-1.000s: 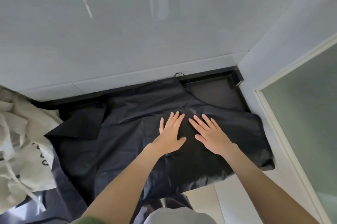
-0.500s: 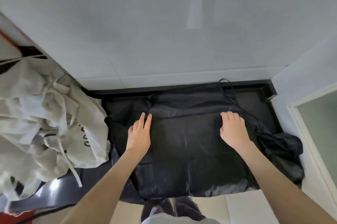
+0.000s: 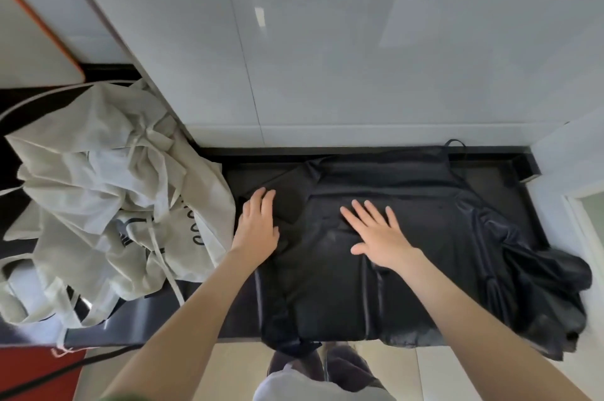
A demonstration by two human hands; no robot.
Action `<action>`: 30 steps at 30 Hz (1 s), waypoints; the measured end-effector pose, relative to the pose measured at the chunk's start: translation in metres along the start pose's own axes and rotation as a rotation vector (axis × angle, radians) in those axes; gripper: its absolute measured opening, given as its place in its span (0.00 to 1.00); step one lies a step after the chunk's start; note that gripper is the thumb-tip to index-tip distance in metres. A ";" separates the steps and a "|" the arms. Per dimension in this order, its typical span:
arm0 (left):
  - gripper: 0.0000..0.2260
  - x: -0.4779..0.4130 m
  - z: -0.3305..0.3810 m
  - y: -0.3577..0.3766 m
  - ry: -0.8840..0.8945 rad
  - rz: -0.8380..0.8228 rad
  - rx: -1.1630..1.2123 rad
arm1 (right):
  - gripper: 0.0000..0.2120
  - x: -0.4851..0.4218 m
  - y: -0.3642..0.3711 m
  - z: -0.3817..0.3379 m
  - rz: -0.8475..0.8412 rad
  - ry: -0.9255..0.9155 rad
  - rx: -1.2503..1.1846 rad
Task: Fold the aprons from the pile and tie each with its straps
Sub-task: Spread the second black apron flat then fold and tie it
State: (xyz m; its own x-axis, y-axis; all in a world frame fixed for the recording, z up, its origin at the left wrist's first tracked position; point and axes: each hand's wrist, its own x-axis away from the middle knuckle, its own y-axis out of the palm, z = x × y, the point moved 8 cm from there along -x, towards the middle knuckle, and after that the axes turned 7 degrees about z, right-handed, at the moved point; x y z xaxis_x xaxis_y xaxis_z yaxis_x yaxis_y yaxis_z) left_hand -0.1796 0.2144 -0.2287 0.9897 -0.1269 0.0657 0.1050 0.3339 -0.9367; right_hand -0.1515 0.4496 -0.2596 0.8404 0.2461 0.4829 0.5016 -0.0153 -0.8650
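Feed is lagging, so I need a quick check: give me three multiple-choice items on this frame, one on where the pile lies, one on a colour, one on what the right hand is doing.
1. Where does the pile of pale aprons lie relative to the spread apron?
A. To its left
B. To its right
C. On top of it

2. What colour is the spread apron?
A. White
B. Red
C. Black

3. How is the right hand?
A. In a fist round a strap
B. Flat on the apron, fingers spread
C. Lifted in the air

Answers:
1 A: the pale heap lies left of the dark cloth, just beyond the left hand.
2 C: the cloth under both hands is black.
3 B: its palm is down on the fabric, with the fingers straight and apart.
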 end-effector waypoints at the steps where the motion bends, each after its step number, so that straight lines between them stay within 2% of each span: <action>1: 0.28 0.001 0.002 0.004 0.047 -0.050 -0.010 | 0.39 -0.002 -0.004 0.008 0.015 0.037 0.031; 4: 0.23 0.006 0.007 0.010 0.147 -0.136 -0.141 | 0.37 -0.004 -0.016 0.030 0.045 0.136 0.083; 8: 0.27 0.009 -0.007 0.011 0.098 -0.166 -0.210 | 0.40 -0.001 -0.012 0.034 -0.034 0.182 -0.089; 12: 0.31 0.007 -0.025 0.004 0.102 -0.226 -0.317 | 0.43 0.006 -0.001 0.031 -0.079 0.190 -0.137; 14: 0.31 0.007 -0.031 -0.005 0.076 -0.199 -0.343 | 0.44 0.008 -0.001 0.034 -0.080 0.209 -0.131; 16: 0.25 0.007 -0.038 -0.011 -0.033 -0.161 -0.223 | 0.44 0.008 -0.005 0.032 -0.062 0.207 -0.077; 19: 0.15 0.007 -0.049 -0.010 -0.371 -0.173 0.207 | 0.41 0.005 -0.015 0.017 0.050 0.125 -0.003; 21: 0.18 0.010 -0.052 -0.001 -0.587 -0.234 0.405 | 0.35 0.004 -0.026 -0.002 0.168 0.033 -0.016; 23: 0.19 0.013 -0.048 0.004 -0.676 -0.294 0.460 | 0.25 0.004 -0.034 -0.021 0.227 0.016 -0.216; 24: 0.17 0.012 -0.045 0.005 -0.674 -0.300 0.463 | 0.20 0.006 -0.037 -0.031 0.209 0.044 -0.365; 26: 0.05 0.009 -0.040 0.008 -0.629 -0.294 0.459 | 0.09 0.008 -0.034 -0.055 0.107 0.091 -0.598; 27: 0.03 0.009 -0.037 0.008 -0.610 -0.287 0.462 | 0.06 0.009 -0.031 -0.068 0.040 0.092 -0.670; 30: 0.04 0.011 -0.034 0.004 -0.583 -0.254 0.521 | 0.11 0.014 -0.014 -0.111 -0.222 0.014 -0.677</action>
State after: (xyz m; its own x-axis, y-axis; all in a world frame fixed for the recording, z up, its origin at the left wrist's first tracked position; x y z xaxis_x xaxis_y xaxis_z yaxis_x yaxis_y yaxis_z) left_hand -0.1718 0.1824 -0.2439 0.8059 0.2007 0.5570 0.2223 0.7693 -0.5989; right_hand -0.1237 0.3458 -0.2251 0.7037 0.3009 0.6436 0.6751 -0.5657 -0.4736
